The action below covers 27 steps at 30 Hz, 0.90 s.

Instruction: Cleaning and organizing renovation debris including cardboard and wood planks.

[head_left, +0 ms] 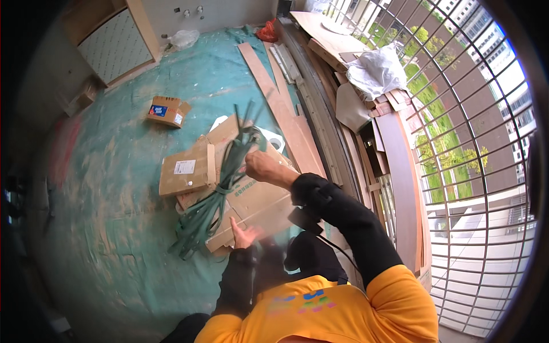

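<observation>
A long bundle of green plastic strapping [224, 188], cinched around its middle, hangs in front of me above a pile of flattened cardboard boxes [261, 201]. My right hand [261, 166] is closed in a fist at the bundle's upper part; the fingers hide the exact hold. My left hand [244, 233] is spread with fingers apart, beside the lower part of the bundle, over the cardboard edge. A closed brown carton [184, 169] with a white label lies at the left of the pile.
A small carton [167, 112] sits on the green floor sheeting [128, 206]. Long wooden boards [274, 98] lie beyond the pile. At the right, panels [401, 171] and a white sack [377, 70] lie by a metal window grille [476, 141]. A red bag [267, 32] is at the back.
</observation>
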Available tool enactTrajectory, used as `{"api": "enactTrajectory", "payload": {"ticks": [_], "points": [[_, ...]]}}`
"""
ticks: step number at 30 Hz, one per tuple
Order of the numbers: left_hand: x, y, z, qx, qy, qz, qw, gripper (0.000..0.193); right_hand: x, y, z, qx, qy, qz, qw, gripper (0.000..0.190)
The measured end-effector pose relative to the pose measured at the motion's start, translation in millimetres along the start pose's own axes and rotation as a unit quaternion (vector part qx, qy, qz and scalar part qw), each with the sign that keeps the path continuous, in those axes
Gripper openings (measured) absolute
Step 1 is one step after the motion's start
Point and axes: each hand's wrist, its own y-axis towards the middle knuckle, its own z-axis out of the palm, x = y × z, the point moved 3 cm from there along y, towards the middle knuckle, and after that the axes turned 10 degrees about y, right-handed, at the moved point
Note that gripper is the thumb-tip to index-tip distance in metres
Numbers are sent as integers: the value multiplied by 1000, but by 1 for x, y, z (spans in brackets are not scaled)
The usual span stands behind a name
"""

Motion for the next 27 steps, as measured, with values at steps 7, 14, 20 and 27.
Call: {"api": "enactTrajectory", "payload": {"ticks": [7, 14, 20, 27], "points": [[-121, 12, 20, -118, -131, 126, 976, 67, -33, -39, -24, 26, -113, -26, 993, 13], [-106, 13, -52, -217, 196, 63, 954, 56, -108, -106, 44, -20, -116, 249, 961, 53], [3, -37, -93, -289, 314, -192, 884, 51, -159, -271, 65, -151, 14, 402, 903, 46], [35, 29, 7, -175, 269, -236, 917, 55, -181, -536, 65, -193, 146, 728, 641, 21]]}}
